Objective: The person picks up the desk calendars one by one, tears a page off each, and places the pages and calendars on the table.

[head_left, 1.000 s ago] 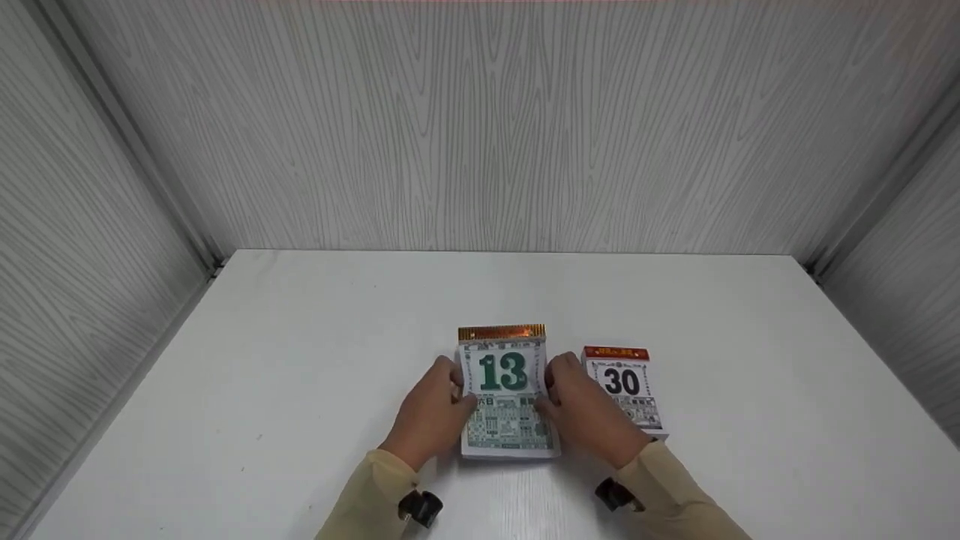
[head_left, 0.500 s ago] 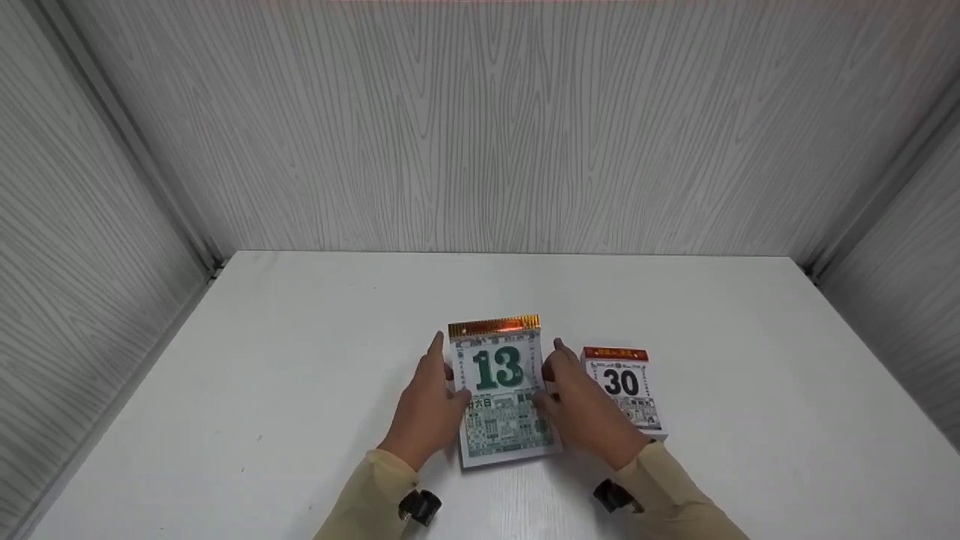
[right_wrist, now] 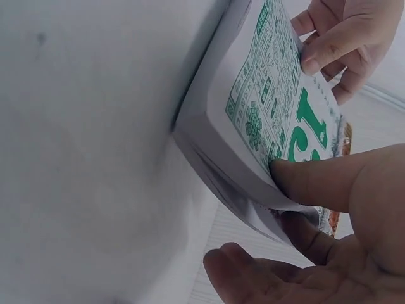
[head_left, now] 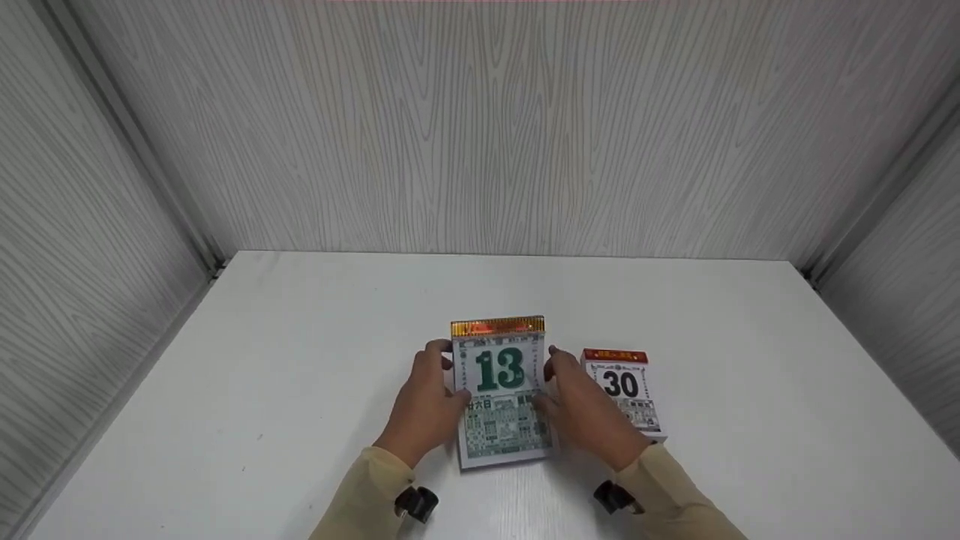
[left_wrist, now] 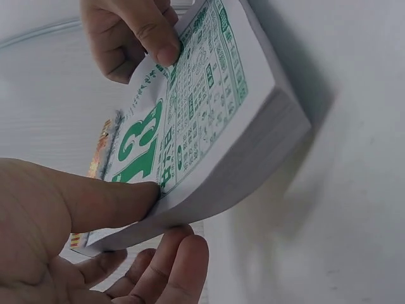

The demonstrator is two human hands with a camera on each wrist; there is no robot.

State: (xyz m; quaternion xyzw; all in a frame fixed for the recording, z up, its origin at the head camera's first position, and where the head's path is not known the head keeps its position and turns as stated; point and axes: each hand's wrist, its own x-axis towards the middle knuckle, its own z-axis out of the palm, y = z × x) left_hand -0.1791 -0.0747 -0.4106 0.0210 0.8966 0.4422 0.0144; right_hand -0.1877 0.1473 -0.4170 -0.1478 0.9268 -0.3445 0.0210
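Two hands, the left hand at nine o'clock and the right hand at three, are gripping the larger calendar by its long sides, thumbs pressing on its face. It is tilting over the one bench. Its thick block is bowing and pages are parting, so it is probably feeling floppy and fairly heavy; pinching the full thickness looks safest. Beyond, at three o'clock, one smaller calendar is lying: two calendars altogether.

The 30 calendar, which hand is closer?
Right. The right hand is beside the 30 tear-off calendar; the left hand is farther, at the left edge of the 13 tear-off calendar.
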